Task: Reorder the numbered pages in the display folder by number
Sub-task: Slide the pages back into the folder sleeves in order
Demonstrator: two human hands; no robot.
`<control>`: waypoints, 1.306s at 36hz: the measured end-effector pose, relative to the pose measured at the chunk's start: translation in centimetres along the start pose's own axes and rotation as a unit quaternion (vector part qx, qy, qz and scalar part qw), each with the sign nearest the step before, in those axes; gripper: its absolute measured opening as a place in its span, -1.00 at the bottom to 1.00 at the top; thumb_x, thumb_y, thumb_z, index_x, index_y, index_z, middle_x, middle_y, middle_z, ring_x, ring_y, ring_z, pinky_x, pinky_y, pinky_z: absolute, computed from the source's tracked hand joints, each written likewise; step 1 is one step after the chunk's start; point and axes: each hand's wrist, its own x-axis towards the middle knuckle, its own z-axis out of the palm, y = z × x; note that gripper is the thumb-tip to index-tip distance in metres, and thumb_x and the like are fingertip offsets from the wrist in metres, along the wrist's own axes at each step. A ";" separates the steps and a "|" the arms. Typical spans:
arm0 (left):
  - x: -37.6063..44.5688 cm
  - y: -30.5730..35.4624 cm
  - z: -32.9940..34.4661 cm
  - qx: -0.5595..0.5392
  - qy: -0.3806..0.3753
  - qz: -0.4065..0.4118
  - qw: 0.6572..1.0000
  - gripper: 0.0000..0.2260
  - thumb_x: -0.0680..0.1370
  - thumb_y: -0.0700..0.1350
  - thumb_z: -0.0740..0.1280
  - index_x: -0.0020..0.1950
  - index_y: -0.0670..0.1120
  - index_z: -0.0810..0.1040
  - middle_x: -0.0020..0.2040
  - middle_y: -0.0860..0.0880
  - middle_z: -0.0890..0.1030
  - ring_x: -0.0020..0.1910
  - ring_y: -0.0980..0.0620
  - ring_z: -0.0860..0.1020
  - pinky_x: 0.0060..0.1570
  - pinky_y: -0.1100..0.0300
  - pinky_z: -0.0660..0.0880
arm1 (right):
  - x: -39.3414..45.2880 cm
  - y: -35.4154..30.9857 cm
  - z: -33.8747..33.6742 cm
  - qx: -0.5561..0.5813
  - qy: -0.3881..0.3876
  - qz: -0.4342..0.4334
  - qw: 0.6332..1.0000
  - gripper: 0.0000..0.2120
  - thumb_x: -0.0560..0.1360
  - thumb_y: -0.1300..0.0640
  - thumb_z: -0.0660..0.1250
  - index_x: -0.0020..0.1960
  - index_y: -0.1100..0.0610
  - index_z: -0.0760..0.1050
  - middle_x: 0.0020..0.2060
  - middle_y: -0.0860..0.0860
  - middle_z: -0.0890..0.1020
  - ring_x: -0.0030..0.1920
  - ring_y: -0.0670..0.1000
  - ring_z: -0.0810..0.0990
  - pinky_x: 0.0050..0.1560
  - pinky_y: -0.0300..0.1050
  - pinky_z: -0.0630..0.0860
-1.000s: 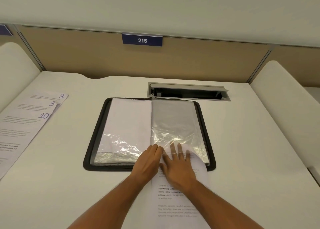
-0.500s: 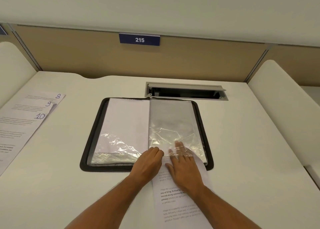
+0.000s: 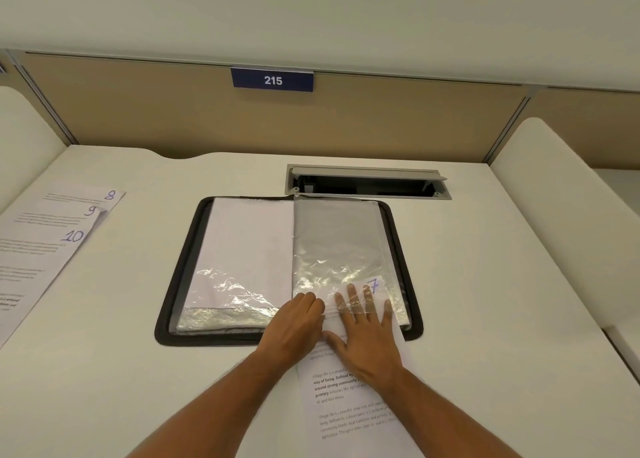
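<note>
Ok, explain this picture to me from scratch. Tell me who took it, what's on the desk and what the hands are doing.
There is no machine here. A person wears a camera on the head, so the view looks down at their own two bare hands.

On the white desk lies an open display folder with clear plastic sleeves. The right hand lies flat on a printed page marked 7, its fingertips inside the right-hand sleeve with the page's top edge; most of the page sticks out toward the person. The left hand is at the sleeve's bottom opening; whether it pinches the plastic cannot be told.

At the far left lie loose pages marked 8, 9 and 10. Behind the folder is an open cable hatch, and above it a sign reading 215.
</note>
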 end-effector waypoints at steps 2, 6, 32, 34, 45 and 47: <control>0.0 0.1 0.0 -0.001 0.007 -0.005 1.000 -0.84 0.50 -0.16 0.45 -0.10 -0.06 0.47 -0.20 0.01 0.49 -0.29 0.03 0.40 -0.36 0.15 0.46 | 0.0 0.0 0.4 0.009 0.011 0.011 1.000 -0.17 0.51 -0.57 -0.27 0.63 -0.17 -0.33 0.62 -0.02 -0.32 0.61 0.13 -0.36 0.54 0.36 -0.32; 0.2 0.3 -0.1 0.004 -0.017 -0.006 1.000 -0.78 0.44 -0.18 0.51 -0.06 -0.07 0.47 -0.18 0.01 0.51 -0.28 0.03 0.43 -0.36 0.15 0.49 | 0.0 -0.2 0.9 0.017 0.036 0.036 0.999 -0.18 0.54 -0.56 -0.18 0.66 -0.17 -0.19 0.65 0.07 -0.18 0.64 0.17 -0.22 0.55 0.38 -0.19; 0.4 0.7 0.4 0.006 -0.033 0.029 0.999 -0.79 0.41 -0.29 0.42 -0.03 -0.08 0.53 -0.16 0.00 0.54 -0.24 0.03 0.44 -0.30 0.20 0.41 | -0.5 0.5 0.4 0.024 0.002 -0.105 0.994 -0.36 0.70 -0.23 -0.17 0.67 0.01 -0.22 0.63 -0.11 -0.24 0.63 -0.10 -0.27 0.61 -0.06 -0.27; 0.3 0.6 0.4 0.006 -0.033 0.031 0.999 -0.75 0.37 -0.28 0.47 -0.02 -0.07 0.54 -0.16 0.00 0.55 -0.23 0.03 0.46 -0.29 0.20 0.42 | 0.0 0.3 0.3 0.029 -0.002 -0.097 0.995 -0.35 0.69 -0.26 -0.23 0.67 0.02 -0.23 0.64 -0.10 -0.23 0.63 -0.10 -0.26 0.63 -0.02 -0.20; 0.3 0.7 -0.1 -0.005 -0.030 0.034 0.999 -0.85 0.48 -0.25 0.43 -0.05 -0.07 0.51 -0.17 -0.01 0.54 -0.24 0.02 0.44 -0.32 0.16 0.42 | 2.5 -0.6 0.4 0.044 0.004 -0.037 0.998 -0.32 0.61 -0.23 -0.33 0.64 0.04 -0.29 0.61 -0.06 -0.24 0.64 -0.02 -0.22 0.64 0.06 -0.11; 0.2 0.6 0.0 -0.009 -0.035 0.030 0.999 -0.85 0.51 -0.25 0.41 0.03 -0.08 0.52 -0.11 -0.01 0.57 -0.19 0.01 0.47 -0.27 0.16 0.46 | 2.0 -0.6 0.4 0.046 0.007 -0.048 0.998 -0.33 0.65 -0.22 -0.26 0.67 0.06 -0.22 0.63 -0.04 -0.18 0.64 -0.03 -0.19 0.64 0.00 -0.16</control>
